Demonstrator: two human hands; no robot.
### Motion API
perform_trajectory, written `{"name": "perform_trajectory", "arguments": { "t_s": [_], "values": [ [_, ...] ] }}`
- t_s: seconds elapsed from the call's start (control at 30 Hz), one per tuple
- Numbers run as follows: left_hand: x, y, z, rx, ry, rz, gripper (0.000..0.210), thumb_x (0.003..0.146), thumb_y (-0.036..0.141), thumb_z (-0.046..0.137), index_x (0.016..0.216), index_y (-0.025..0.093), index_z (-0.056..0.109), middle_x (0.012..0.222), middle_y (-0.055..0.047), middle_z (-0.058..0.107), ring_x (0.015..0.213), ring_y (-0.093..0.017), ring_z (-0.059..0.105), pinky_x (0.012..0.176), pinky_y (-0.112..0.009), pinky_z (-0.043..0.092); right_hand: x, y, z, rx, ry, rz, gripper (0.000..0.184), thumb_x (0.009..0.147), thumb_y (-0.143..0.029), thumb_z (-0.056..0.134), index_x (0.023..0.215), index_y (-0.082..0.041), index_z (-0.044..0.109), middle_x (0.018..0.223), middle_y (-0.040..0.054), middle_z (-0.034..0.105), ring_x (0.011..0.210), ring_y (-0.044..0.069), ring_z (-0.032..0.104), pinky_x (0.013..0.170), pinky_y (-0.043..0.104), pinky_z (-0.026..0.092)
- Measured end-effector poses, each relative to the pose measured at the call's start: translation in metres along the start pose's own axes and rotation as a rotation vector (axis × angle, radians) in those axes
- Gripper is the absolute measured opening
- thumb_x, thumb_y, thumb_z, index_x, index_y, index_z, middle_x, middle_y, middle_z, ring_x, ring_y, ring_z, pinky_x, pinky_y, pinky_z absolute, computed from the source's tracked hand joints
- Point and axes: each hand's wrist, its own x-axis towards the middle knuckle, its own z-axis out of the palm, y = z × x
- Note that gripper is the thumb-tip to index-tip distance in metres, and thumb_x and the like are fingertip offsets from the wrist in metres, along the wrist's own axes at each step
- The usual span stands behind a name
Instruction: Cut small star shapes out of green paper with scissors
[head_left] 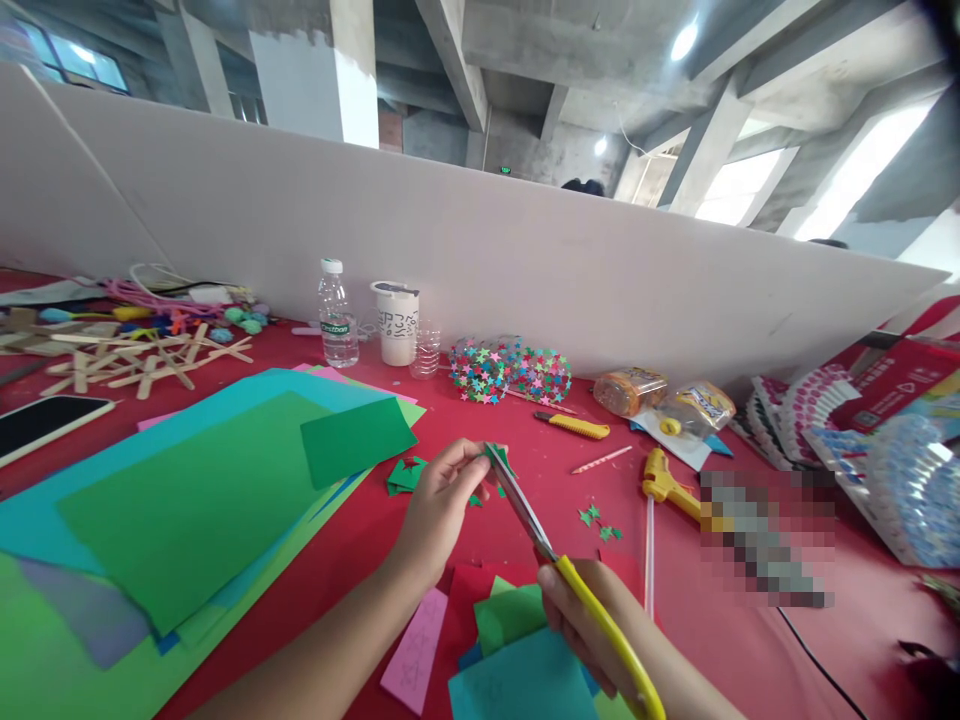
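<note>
My left hand (446,495) pinches a small piece of green paper (502,460) between thumb and fingers. The fingers of my right hand (589,605) are wrapped round the yellow handle of a pair of scissors (525,512). The blade tips meet the green piece at my left fingertips; I cannot tell how far apart the blades are. Green scraps (405,476) lie just left of my left hand. Several small green paper stars (590,514) are to the right of the blades. Below my hands sit a pink paper strip (417,650) with star outlines and a blue-green sheet (521,678).
Large coloured sheets (202,490) cover the left of the red table. Behind stand a water bottle (337,325), a white cup (397,325) and a star-covered object (487,370). A yellow utility knife (574,425) and a hot glue gun (667,483) lie to the right. Craft sticks (161,362) are far left.
</note>
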Motion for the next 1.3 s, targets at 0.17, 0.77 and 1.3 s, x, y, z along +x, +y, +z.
{"name": "perform_trajectory", "arguments": {
  "t_s": [0.17, 0.77, 1.3],
  "values": [
    [0.001, -0.001, 0.0, -0.022, 0.007, 0.011, 0.018, 0.078, 0.034, 0.056, 0.073, 0.018, 0.06, 0.071, -0.001, 0.063, 0.069, -0.015, 0.057, 0.066, -0.025, 0.044, 0.001, -0.001, -0.001, -0.003, -0.013, 0.0, 0.056, 0.08, -0.071, 0.038, 0.059, -0.02, 0.043, 0.034, -0.0098, 0.034, 0.026, 0.004, 0.029, 0.032, 0.02, 0.018],
    [0.005, -0.003, -0.004, -0.056, 0.056, -0.03, 0.018, 0.077, 0.032, 0.058, 0.068, 0.018, 0.055, 0.064, 0.002, 0.057, 0.066, -0.013, 0.055, 0.066, -0.024, 0.042, 0.011, 0.008, -0.003, 0.127, 0.232, -0.087, 0.042, 0.078, -0.056, 0.052, 0.059, -0.02, 0.042, 0.033, -0.0105, 0.032, 0.026, 0.005, 0.03, 0.031, 0.018, 0.021],
    [-0.015, -0.015, 0.01, 0.285, -0.546, -0.199, 0.012, 0.08, 0.028, 0.051, 0.075, 0.017, 0.055, 0.069, 0.001, 0.057, 0.071, -0.015, 0.057, 0.068, -0.026, 0.043, 0.024, 0.021, -0.01, 0.194, 0.411, -0.122, 0.012, 0.067, -0.025, 0.052, 0.06, -0.02, 0.044, 0.046, -0.0088, 0.034, 0.038, 0.007, 0.033, 0.038, 0.02, 0.023]
  ]
}}
